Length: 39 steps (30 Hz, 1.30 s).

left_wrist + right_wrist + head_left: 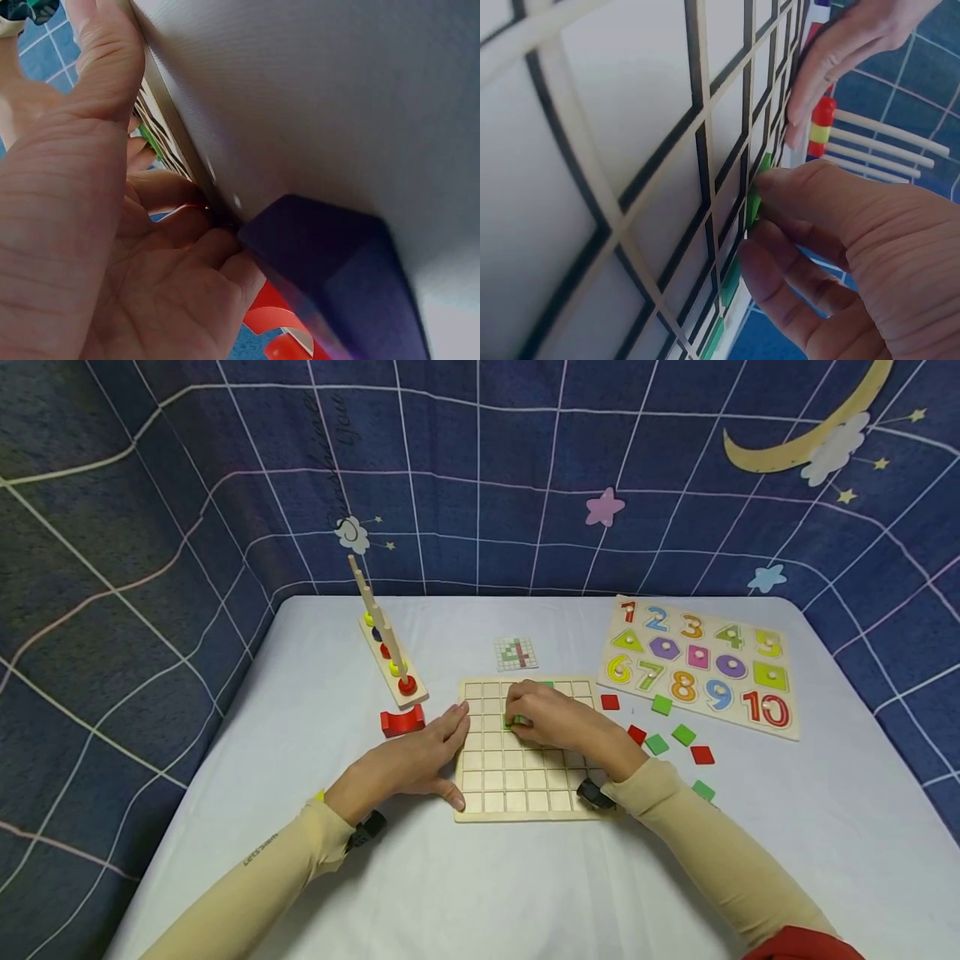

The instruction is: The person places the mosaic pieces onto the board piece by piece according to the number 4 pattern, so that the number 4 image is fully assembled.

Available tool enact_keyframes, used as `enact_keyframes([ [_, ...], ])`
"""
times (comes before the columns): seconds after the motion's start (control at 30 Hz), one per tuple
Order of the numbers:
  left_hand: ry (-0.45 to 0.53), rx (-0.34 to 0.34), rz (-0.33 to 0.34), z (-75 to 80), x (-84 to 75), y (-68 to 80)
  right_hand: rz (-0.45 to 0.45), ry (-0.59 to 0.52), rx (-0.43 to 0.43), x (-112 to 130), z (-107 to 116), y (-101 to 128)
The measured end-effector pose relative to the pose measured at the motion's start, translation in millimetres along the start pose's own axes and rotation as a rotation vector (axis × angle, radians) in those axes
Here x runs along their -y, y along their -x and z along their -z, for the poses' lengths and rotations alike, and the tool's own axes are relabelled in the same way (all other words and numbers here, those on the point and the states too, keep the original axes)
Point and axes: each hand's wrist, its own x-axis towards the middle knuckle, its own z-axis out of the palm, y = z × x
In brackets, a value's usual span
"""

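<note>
Right now you have a green tile (754, 202) between the thumb and fingers of your right hand (551, 718), pinched over the upper middle of the wooden grid board (495, 781); whether it sits fully in a square, you cannot tell. More green tiles (731, 281) lie on the board just beside that grip. Your left hand (416, 760) rests along the board's left edge, fingers straight and close together, thumb held apart near the lower corner. Right of the board, loose red tiles (702, 754) and green squares (683, 734) are scattered on the white tablecloth (487, 893). Beyond the board's far edge lies a small gridded pattern card (516, 654). At far right you see the number board (708, 637), turned slightly askew; at left, a peg stand (414, 697) with beads at its pegs' feet, a red arch (402, 722) just before it. The cloth is lightly creased toward you. Around the table, dark-blue fabric (517, 452) with pale grid lines surrounds the far and side edges, printed with a yellow moon (817, 439), clouds and stars.
</note>
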Motion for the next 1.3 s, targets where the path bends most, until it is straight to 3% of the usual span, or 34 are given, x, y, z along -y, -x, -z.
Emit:
enact_keyframes([
  [0.27, 0.005, 0.008, 0.007, 0.1, -0.7, -0.7, 0.003, -0.028, -0.005, -1.8, 1.7, 5.0],
  [0.63, -0.006, 0.009, 0.005, 2.7, 0.2, -0.6, -0.027, -0.055, -0.096, -18.0, 14.3, 31.3],
  [1.3, -0.005, -0.006, -0.013, 0.4, 0.8, 0.8, -0.29, -0.012, -0.094, -47.9, 32.8, 110.5],
])
